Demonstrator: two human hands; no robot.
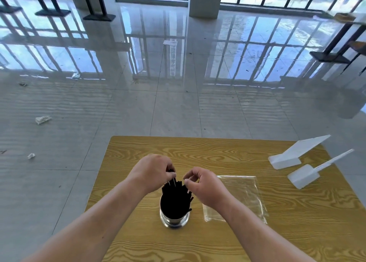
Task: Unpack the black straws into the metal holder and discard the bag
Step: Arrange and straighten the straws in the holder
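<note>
Left hand [152, 170] and right hand [204, 184] pinch thin black straws [174, 198] standing in a shiny metal holder [174, 221]; a clear plastic bag [241, 194] lies beside it.

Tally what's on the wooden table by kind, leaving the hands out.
metal holder: 1
black straw bundle, standing in the holder, single straws uncountable: 1
clear plastic bag: 1
white plastic pieces: 2
Total: 5

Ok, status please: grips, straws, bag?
Left grip, right grip pinching tops of straws. Straws stand in holder. Bag flat on table beside holder, not yet discarded.
</note>
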